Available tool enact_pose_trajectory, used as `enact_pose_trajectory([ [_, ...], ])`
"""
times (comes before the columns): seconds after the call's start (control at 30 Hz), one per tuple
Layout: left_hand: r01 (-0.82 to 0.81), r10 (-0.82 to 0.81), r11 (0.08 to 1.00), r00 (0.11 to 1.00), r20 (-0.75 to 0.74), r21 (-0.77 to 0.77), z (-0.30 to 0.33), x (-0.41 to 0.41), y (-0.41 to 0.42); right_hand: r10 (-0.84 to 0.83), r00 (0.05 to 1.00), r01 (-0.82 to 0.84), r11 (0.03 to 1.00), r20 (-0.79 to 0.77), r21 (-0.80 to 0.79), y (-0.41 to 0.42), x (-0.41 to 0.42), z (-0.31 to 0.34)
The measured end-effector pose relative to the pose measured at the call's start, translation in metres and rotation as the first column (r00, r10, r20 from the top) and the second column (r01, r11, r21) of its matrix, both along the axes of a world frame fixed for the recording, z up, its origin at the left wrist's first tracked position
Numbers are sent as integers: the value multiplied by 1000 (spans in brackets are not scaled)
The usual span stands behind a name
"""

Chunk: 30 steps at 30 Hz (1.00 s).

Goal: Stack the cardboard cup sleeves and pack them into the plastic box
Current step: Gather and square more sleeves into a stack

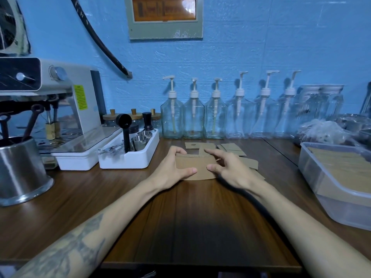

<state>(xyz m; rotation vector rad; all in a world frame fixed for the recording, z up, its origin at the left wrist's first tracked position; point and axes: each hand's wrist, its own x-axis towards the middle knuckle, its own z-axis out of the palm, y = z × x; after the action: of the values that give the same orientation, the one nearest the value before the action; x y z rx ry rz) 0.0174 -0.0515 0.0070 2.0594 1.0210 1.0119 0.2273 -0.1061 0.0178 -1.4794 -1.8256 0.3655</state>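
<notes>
**Head view: both hands on a stack of cup sleeves at the middle of the counter**

From the head camera, both bare forearms reach forward across the dark wooden counter (200,227) and meet at a flat stack of cardboard sleeves (195,167). The left hand (172,167) lies palm down at the stack's left end, its fingers curled over the far edge and its thumb stretched across the near face, so the stack is pinched between them. The left forearm carries a dark tattoo.

The right hand (228,167) comes in from the right with the wrist raised a little. Its fingers are spread and loosely bent, the forefinger pointing out over the stack's top edge and the thumb tip touching the near right part of the cardboard. It rests on the stack more than it grips it.

Just behind and to the right of the hands, several loose sleeves (230,149) lie scattered flat on the wood, some overlapping. At the right edge stands the clear plastic box (313,177), with brown cardboard already showing inside it; it is well apart from the hands.

Along the blue wall stands a row of clear pump bottles (214,117). A white tray of coffee tools (130,155) and an espresso machine (60,101) sit to the left.
</notes>
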Motion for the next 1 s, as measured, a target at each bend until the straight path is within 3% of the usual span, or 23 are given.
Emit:
enact_pose_trajectory([
  [0.13, 73, -73, 997, 997, -30, 23, 2, 0, -1, 33, 998, -34, 999, 48, 20, -3, -2, 0],
  [0.27, 79, -79, 997, 996, 39, -17, 2, 0, 0, 58, 990, -59, 998, 128, 2, -2, -10, -3],
  [0.43, 104, -95, 992, 989, 115, -76, 2, 4, -5, 62, 998, -59, 994, 31, -96, 0, -13, -7],
  [0.6, 135, -130, 989, 988, 78, -56, 3, 2, -6, 54, 988, -38, 993, 142, -113, 1, -12, -11],
  [0.7, 111, -106, 992, 992, 75, -64, 3, 2, -6, 54, 996, -45, 993, 76, -112, 2, -17, -9],
  [1.0, 134, -134, 991, 991, 17, -8, 1, 0, -2, 44, 978, -67, 991, 202, 111, 0, -14, 5],
])
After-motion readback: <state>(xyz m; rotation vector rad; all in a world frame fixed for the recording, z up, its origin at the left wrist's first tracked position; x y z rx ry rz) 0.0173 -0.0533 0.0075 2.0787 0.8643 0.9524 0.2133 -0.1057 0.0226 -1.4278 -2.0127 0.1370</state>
